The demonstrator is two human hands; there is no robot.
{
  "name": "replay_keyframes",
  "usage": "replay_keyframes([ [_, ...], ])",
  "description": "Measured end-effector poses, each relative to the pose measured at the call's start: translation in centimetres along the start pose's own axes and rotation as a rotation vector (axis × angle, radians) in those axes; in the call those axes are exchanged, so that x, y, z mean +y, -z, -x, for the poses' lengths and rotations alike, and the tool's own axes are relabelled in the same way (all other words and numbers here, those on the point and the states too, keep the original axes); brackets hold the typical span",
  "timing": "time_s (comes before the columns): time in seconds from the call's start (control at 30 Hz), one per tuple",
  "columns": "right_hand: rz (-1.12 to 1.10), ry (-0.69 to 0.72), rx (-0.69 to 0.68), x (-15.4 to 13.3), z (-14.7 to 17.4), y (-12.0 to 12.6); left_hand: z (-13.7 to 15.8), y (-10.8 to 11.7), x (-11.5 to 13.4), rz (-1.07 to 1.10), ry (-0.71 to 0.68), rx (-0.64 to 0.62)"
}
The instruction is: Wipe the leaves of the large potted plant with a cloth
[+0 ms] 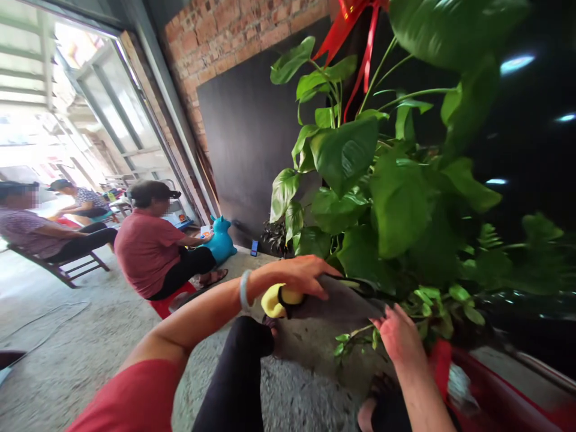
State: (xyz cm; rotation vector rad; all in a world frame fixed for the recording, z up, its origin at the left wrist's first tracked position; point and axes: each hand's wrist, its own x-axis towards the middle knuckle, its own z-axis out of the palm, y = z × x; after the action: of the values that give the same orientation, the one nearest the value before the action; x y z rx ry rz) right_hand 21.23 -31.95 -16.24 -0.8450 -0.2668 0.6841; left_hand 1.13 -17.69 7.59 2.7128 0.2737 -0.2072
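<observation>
A dark grey cloth piece (342,300) with black edging is stretched between my two hands, above the floor. Its kind is not clear. At its left end bulges a soft yellow part (276,300) with a black band. My left hand (308,275), with a pale bracelet at its wrist, is closed over the cloth's upper left side, its thumb partly in view. At the lower right corner, my right hand (398,333) pinches the cloth's edge between thumb and fingers. Green leaves hang just behind both hands.
A large leafy plant (344,150) with a red ribbon (344,27) stands ahead. At lower right is a red container (504,384). On the left, a person in a red shirt (146,249) sits by a blue animal-shaped toy (220,240); a phone (254,248) stands near the wall.
</observation>
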Motion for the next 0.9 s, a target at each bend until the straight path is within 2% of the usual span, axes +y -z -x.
replay_keyframes([
  [0.1,-0.167,-0.102,0.074,0.0,0.7,0.2,2.2,1.5,-3.1,0.098,0.126,0.243],
  [0.17,-0.299,-0.140,0.139,1.0,1.7,-0.3,2.3,1.9,-5.0,0.150,0.212,0.448],
  [0.23,-0.276,-0.214,0.134,2.7,2.6,-1.6,1.9,1.8,-6.4,0.173,0.266,0.572],
  [0.3,-0.137,-0.319,0.076,4.7,2.7,-3.8,1.7,1.8,-7.2,0.172,0.296,0.591],
  [0.37,-0.022,-0.368,0.034,6.2,1.6,-6.5,1.6,2.0,-7.5,0.181,0.295,0.618],
  [0.5,0.053,-0.321,0.025,7.7,-3.0,-12.0,1.3,1.9,-7.9,0.192,0.266,0.805],
  [0.57,0.093,-0.314,0.014,8.1,-5.0,-13.9,1.3,1.1,-8.3,0.158,0.308,0.806],
  [0.63,0.128,-0.324,0.004,8.7,-6.1,-14.8,1.8,0.2,-8.9,0.104,0.351,0.633],
  [0.7,0.147,-0.334,0.007,9.3,-6.4,-14.9,2.9,-0.3,-9.5,0.090,0.330,0.408],
  [0.73,0.149,-0.332,0.015,9.4,-6.3,-14.7,3.4,-0.2,-9.8,0.111,0.304,0.346],
  [0.77,0.145,-0.323,0.026,9.5,-6.2,-14.4,3.8,0.1,-9.9,0.144,0.279,0.344],
  [0.8,0.137,-0.309,0.038,9.4,-6.1,-14.2,4.0,0.6,-10.1,0.182,0.262,0.402],
  [0.9,0.109,-0.261,0.058,8.9,-5.9,-13.8,2.9,2.1,-10.2,0.256,0.235,0.758],
])
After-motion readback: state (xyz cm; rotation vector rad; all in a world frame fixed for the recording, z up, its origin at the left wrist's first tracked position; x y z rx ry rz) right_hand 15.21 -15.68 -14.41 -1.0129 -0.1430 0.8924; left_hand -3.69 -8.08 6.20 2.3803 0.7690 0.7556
